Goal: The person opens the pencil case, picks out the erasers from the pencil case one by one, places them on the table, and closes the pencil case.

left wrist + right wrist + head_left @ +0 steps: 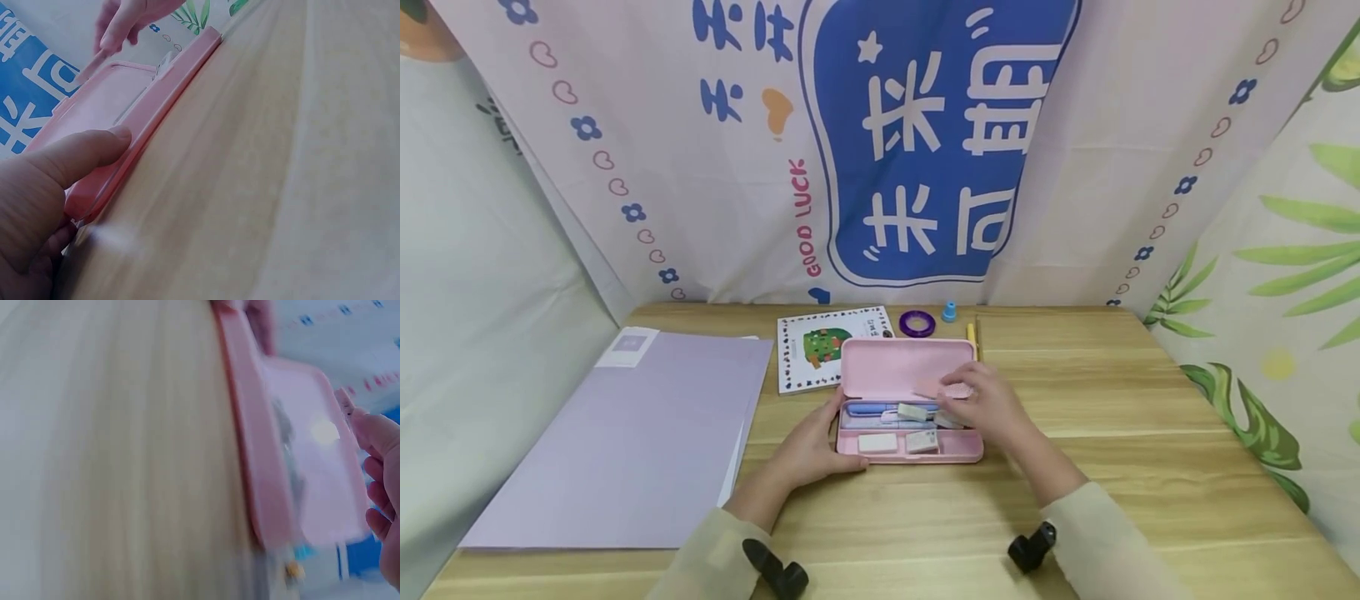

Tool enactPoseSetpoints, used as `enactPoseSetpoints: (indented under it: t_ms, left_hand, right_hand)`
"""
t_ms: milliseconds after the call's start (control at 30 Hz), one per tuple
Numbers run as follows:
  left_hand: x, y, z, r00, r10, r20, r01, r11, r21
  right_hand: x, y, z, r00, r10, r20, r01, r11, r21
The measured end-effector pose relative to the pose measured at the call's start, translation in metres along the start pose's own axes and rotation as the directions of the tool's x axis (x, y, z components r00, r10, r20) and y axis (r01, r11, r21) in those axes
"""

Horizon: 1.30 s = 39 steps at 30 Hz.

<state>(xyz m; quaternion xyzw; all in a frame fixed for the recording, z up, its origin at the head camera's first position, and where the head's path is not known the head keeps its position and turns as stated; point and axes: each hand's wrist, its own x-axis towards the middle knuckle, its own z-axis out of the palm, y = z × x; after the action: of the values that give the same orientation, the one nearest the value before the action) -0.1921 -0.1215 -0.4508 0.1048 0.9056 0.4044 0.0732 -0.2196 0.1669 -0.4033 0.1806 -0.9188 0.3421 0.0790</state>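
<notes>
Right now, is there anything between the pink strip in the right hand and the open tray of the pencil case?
Nothing visible blocks it. The right hand pinches the pink strip just above the pencil case, whose lid is open. Erasers and a blue pen already lie in the tray. The left hand grips the case's left end.

Bright, even light with soft shadows; the head view bows at its edges, the right wrist view is heavily blurred.

Pink pencil case (910,392) lies open on table; erasers, pens inside.
</notes>
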Motion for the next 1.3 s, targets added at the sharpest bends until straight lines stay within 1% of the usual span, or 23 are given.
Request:
enactPoseSetpoints:
  t_ms: [100,167,267,400,567,667,867,1000,1033,1100,1133,1233,1300]
  left_hand:
    - [0.000,0.000,-0.001,1.000,-0.007,0.006,0.007,1.000,-0.002]
    - [0.000,0.000,-0.002,1.000,-0.011,0.009,0.011,1.000,-0.003]
    - [0.000,0.000,-0.002,1.000,-0.022,0.014,0.022,1.000,-0.004]
    - [0.001,0.000,-0.003,1.000,-0.026,0.015,0.026,1.000,-0.003]
    - [0.001,-0.001,-0.002,1.000,-0.019,0.009,0.019,1.000,0.002]
    - [0.001,0.000,-0.002,1.000,-0.013,0.007,0.013,1.000,-0.001]
    - [0.000,0.000,-0.001,1.000,-0.015,0.012,0.015,1.000,-0.008]
    - [-0.002,0.001,-0.001,1.000,-0.017,0.015,0.017,1.000,-0.015]
    - [-0.002,0.001,-0.001,1.000,-0.020,0.016,0.020,1.000,-0.015]
    - [-0.002,0.001,-0.001,1.000,-0.022,0.017,0.023,1.000,-0.016]
    - [-0.002,0.001,-0.001,1.000,-0.019,0.015,0.020,1.000,-0.015]
    - [-0.001,0.002,-0.001,1.000,-0.018,0.014,0.018,1.000,-0.015]
    - [0.000,0.002,-0.001,1.000,-0.011,0.011,0.011,1.000,-0.017]
  right_hand:
    - [-0.008,0.020,-0.021,0.992,0.121,-0.035,-0.121,0.993,0.014]
    - [-0.014,0.038,-0.031,0.982,0.176,-0.064,-0.175,0.984,0.020]
    - [-0.022,0.065,-0.044,0.963,0.253,-0.093,-0.254,0.967,-0.003]
    - [-0.032,0.094,-0.058,0.934,0.344,-0.098,-0.347,0.938,-0.014]
    - [-0.036,0.116,-0.064,0.902,0.415,-0.120,-0.418,0.908,0.001]
    - [-0.037,0.124,-0.063,0.896,0.426,-0.128,-0.432,0.902,-0.024]
    - [-0.039,0.132,-0.058,0.902,0.417,-0.113,-0.428,0.899,-0.098]
    - [-0.039,0.127,-0.056,0.892,0.439,-0.111,-0.449,0.887,-0.103]
    - [-0.038,0.124,-0.056,0.892,0.437,-0.116,-0.448,0.889,-0.094]
    - [-0.036,0.115,-0.053,0.904,0.409,-0.126,-0.420,0.905,-0.073]
    - [-0.034,0.109,-0.051,0.916,0.379,-0.132,-0.390,0.919,-0.066]
    - [-0.027,0.091,-0.040,0.954,0.267,-0.139,-0.275,0.960,-0.046]
    - [-0.022,0.077,-0.030,0.972,0.195,-0.129,-0.202,0.979,-0.041]
